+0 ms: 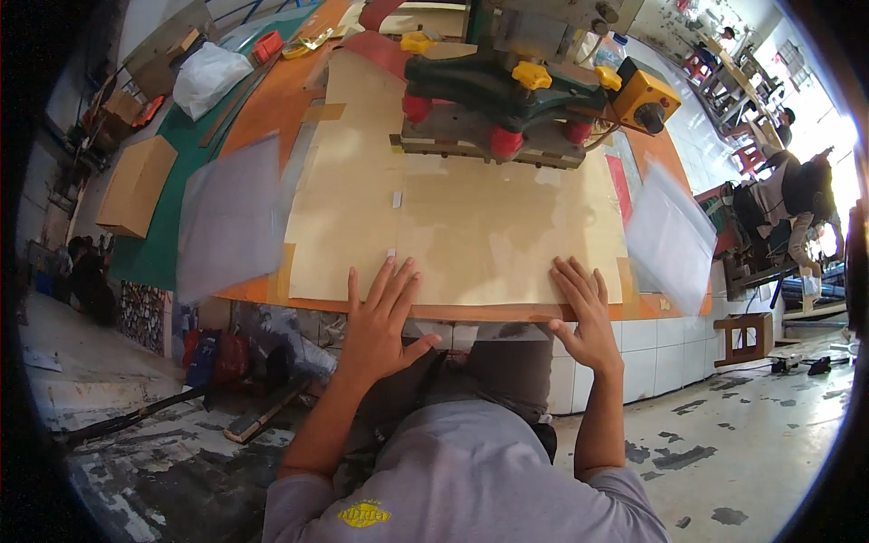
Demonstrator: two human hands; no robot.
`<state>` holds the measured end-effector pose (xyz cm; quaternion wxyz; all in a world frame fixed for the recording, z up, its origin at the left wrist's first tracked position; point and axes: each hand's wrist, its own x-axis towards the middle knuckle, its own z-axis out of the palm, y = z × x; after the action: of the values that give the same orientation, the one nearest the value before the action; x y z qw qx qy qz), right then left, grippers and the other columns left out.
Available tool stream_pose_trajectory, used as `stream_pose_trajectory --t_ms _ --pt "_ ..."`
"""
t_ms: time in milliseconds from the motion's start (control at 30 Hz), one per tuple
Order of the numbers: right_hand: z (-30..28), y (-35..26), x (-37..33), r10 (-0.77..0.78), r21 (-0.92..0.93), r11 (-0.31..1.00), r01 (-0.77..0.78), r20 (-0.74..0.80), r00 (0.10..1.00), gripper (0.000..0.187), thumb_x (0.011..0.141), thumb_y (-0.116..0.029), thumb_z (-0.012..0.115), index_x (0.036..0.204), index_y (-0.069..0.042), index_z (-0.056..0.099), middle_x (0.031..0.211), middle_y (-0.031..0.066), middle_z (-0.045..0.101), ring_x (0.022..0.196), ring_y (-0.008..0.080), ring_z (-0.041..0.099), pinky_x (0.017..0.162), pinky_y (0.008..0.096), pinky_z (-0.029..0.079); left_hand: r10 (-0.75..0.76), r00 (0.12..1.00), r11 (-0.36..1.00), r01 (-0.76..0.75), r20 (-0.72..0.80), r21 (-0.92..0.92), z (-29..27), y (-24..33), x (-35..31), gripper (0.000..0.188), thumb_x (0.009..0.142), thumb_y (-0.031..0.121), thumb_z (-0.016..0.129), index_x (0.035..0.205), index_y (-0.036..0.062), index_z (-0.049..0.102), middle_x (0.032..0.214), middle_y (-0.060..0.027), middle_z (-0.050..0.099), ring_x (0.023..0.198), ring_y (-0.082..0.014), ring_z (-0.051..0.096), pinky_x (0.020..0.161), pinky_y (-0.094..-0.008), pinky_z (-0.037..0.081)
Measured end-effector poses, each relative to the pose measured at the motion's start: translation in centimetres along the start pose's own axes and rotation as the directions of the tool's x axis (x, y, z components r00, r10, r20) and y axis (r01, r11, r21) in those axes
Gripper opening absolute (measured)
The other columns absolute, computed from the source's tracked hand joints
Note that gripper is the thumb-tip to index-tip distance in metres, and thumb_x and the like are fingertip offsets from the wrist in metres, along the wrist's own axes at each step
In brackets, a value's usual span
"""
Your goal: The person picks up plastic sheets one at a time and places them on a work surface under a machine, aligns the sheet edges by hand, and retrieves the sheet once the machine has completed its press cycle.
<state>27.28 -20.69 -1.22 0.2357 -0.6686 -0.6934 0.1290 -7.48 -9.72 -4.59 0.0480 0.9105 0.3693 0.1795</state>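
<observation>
My left hand (385,312) lies with its fingers spread on the near edge of a tan sheet (471,244) that covers the middle of the work table. Further right, my right hand (587,312) rests on the same edge, fingers stretched out flat. Neither hand grips anything. Just beyond my left fingertips is a small white piece (391,252), and a second white piece (396,199) sits farther up the sheet. Over the sheet's far side stands a green press head (507,90) with yellow knobs and red feet above a metal plate (489,143).
Stacks of clear plastic sheets lie to the left (233,217) and right (670,235). At the far left are a cardboard box (138,185) and a white plastic bag (210,80). A yellow control box (644,97) juts out beside the press. People sit farther back on the right.
</observation>
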Motion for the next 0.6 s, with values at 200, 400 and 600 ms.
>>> stream_pose_trajectory --t_ms 200,400,600 --pt "0.09 0.35 0.72 0.006 -0.004 1.000 -0.006 -0.013 1.000 0.085 0.097 -0.071 0.054 0.155 -0.009 0.052 0.166 0.0103 0.045 0.158 0.0319 0.032 0.131 0.0555 0.013 -0.018 1.000 0.999 0.018 -0.006 -0.033 0.01 0.11 0.53 0.091 0.100 0.077 0.045 0.152 0.0026 0.053 0.166 -0.0129 0.043 0.157 -0.0364 0.033 0.126 -0.0692 0.009" --pt "0.25 0.60 0.86 -0.003 0.014 1.000 0.004 -0.032 0.999 0.083 0.097 -0.070 0.054 0.154 -0.009 0.053 0.165 0.0108 0.047 0.158 0.0326 0.033 0.131 0.0553 0.014 -0.004 0.999 1.000 0.003 -0.046 -0.030 0.08 0.12 0.49 0.091 0.097 0.074 0.051 0.147 -0.0018 0.056 0.164 -0.0163 0.045 0.154 -0.0384 0.037 0.123 -0.0669 0.020" --pt "0.37 0.81 0.86 -0.018 -0.005 1.000 0.017 -0.059 0.998 0.081 0.097 -0.068 0.056 0.153 -0.009 0.055 0.164 0.0107 0.048 0.157 0.0331 0.035 0.130 0.0554 0.017 0.001 0.999 0.998 -0.004 -0.050 -0.060 -0.07 -0.11 0.62 0.089 0.097 0.073 0.054 0.146 -0.0003 0.057 0.162 -0.0163 0.047 0.152 -0.0387 0.038 0.122 -0.0662 0.022"
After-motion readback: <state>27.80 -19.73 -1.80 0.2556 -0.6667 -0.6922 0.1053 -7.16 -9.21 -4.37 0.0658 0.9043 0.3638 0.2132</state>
